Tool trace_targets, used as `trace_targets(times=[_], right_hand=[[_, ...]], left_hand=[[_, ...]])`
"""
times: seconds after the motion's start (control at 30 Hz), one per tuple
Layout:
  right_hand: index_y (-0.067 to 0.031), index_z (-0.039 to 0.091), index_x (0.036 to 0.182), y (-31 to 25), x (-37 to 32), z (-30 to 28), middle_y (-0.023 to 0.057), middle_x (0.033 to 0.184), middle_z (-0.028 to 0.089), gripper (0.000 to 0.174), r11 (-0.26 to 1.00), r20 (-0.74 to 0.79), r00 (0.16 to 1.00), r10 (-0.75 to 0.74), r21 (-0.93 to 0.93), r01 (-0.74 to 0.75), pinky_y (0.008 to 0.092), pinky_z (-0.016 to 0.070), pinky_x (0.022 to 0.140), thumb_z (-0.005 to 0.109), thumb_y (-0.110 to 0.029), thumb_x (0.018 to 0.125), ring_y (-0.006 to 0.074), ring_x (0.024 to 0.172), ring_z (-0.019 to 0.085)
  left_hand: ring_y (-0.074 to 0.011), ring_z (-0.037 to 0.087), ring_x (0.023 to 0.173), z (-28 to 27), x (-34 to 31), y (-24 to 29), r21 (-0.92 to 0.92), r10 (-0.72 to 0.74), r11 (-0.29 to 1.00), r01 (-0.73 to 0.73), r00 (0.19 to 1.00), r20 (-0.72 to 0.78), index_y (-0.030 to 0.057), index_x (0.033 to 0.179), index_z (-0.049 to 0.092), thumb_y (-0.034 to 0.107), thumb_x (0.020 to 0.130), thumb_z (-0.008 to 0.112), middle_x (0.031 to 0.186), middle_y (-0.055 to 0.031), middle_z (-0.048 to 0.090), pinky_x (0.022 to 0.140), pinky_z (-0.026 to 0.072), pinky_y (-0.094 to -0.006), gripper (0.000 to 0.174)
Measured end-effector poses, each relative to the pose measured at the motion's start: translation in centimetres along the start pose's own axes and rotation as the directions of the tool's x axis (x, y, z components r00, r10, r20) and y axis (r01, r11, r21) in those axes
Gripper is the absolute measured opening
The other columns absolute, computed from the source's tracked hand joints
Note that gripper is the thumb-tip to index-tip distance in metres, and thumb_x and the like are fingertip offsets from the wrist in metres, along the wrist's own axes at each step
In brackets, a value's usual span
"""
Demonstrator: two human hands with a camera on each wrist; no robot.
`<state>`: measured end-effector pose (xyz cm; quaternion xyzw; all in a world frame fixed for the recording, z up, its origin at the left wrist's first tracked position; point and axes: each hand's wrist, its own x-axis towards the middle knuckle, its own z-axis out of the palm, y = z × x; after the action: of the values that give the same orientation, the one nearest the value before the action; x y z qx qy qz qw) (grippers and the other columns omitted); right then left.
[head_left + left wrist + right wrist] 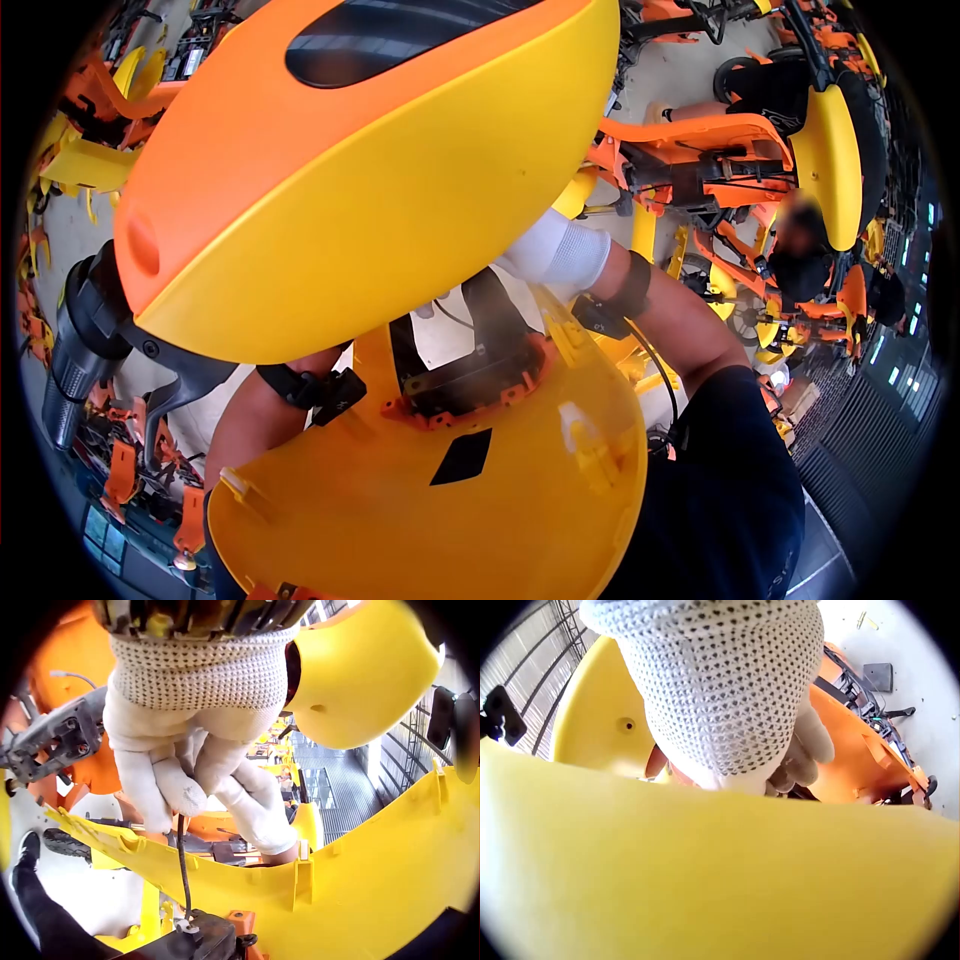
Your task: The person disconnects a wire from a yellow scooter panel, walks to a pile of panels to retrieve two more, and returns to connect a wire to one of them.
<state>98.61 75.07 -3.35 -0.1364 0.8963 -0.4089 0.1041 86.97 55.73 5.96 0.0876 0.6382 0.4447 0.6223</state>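
Observation:
My left hand [169,750], in a white knit glove, pinches the upper end of a thin black cable [184,870] in the left wrist view. That cable runs down to a black box [202,937] by the yellow panel [540,520]. Close by, my gloved right hand [560,252] reaches in under the orange and yellow shell [400,220], its fingers meeting the left ones in the left wrist view. The right fingers [810,742] bend behind the yellow edge; I cannot tell what they hold. In the head view the shell hides most of the left hand.
A black handlebar grip [75,380] with a brake lever [165,400] juts out at left. Orange and yellow vehicle frames [700,165] crowd the right side and background. A person in dark clothing [800,260] is at far right.

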Motion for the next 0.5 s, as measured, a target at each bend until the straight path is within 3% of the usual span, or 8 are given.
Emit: trace_targets(times=[0.07,0.27,0.5], right_hand=[[-0.0109,0.063,0.111,0.1,0.4,0.2,0.0153,0.102,0.064,0.025,0.999,0.028,0.999,0.031,0.040,-0.032,0.0420,0.0525,0.079,0.059,-0.019,0.088,0.0335,0.090,0.063],[-0.0088,0.061,0.115,-0.5,0.5,0.2,0.0167,0.104,0.063,0.026,0.999,-0.087,0.996,0.026,0.027,-0.024,0.0389,0.0529,0.080,0.058,-0.017,0.090,0.0316,0.091,0.064],[-0.0080,0.061,0.115,-1.6,-0.5,-2.0,0.0160,0.104,0.064,0.026,0.984,-0.086,0.996,0.008,0.181,0.008,0.0381,0.0529,0.079,0.058,-0.017,0.090,0.0305,0.090,0.064]], left_hand=[[-0.0128,0.061,0.050,-0.4,-0.3,-0.3,-0.001,0.012,1.000,-0.012,1.000,-0.003,-0.0008,0.087,0.064,0.006,0.079,0.065,0.070,-0.0080,0.066,0.048,0.0492,-0.0223,0.010],[-0.0126,0.061,0.051,-1.1,-1.1,-1.1,-0.029,0.033,0.999,-0.034,0.999,-0.016,-0.0004,0.089,0.064,0.008,0.081,0.065,0.070,-0.0076,0.066,0.048,0.0493,-0.0224,0.011],[-0.0124,0.061,0.052,-0.7,-1.4,-2.2,-0.070,0.039,0.997,-0.041,0.999,-0.030,0.0001,0.091,0.063,0.010,0.083,0.064,0.071,-0.0072,0.065,0.049,0.0493,-0.0224,0.012]])
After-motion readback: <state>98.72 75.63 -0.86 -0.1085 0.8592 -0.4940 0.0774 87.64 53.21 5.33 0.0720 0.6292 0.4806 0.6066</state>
